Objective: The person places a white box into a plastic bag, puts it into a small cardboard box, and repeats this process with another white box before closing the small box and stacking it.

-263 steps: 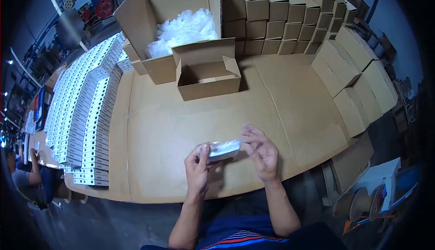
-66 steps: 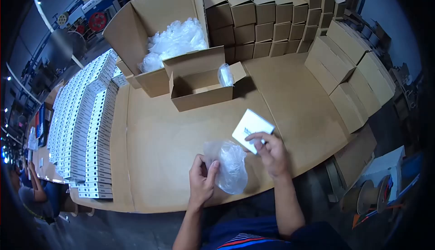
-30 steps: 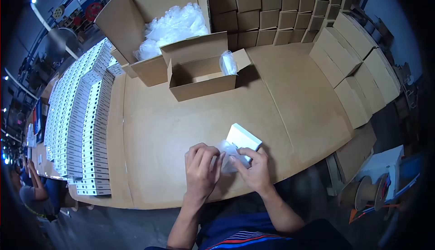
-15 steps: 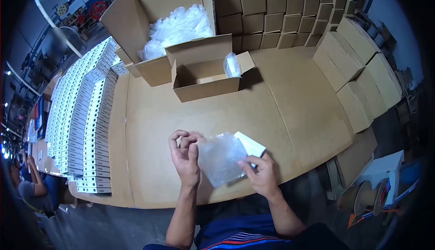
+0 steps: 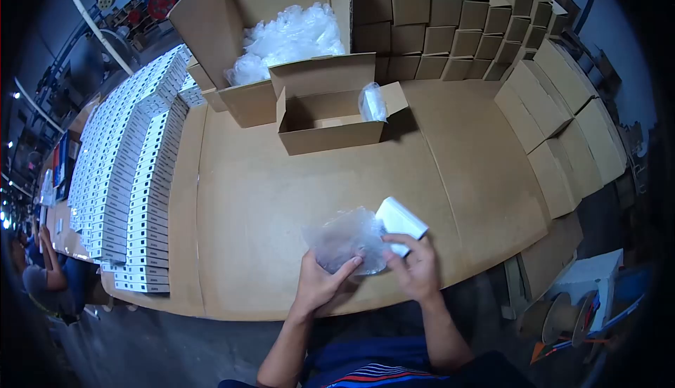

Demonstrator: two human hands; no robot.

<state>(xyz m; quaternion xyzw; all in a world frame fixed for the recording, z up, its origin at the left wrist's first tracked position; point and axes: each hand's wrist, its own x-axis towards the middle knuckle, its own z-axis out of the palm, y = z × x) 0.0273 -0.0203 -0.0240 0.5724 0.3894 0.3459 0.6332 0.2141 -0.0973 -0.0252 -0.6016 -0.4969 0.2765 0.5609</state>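
A translucent plastic bag, seemingly bubble wrap (image 5: 344, 240), is between my hands above the cardboard-covered table. My left hand (image 5: 320, 284) grips its lower edge, thumb on top and fingers underneath. With my right hand (image 5: 416, 267) I hold a small white box (image 5: 401, 219), tilted, its top end sticking out beyond the fingers. The right fingertips also meet the bag's right edge. Farther back stands an open cardboard carton (image 5: 337, 138), flaps up, with a bubble-wrapped white item (image 5: 373, 103) at its right end.
Behind the carton, a large cardboard box (image 5: 246, 107) holds a heap of clear plastic bags (image 5: 295, 36). White boxes (image 5: 151, 205) are stacked along the left. Brown cartons (image 5: 429, 36) line the back, with more (image 5: 562, 142) at right. Another person (image 5: 53, 275) is at far left.
My left hand has moved from beside the bag to its lower edge and closed on it. The white box has shifted slightly right and up in my right hand.
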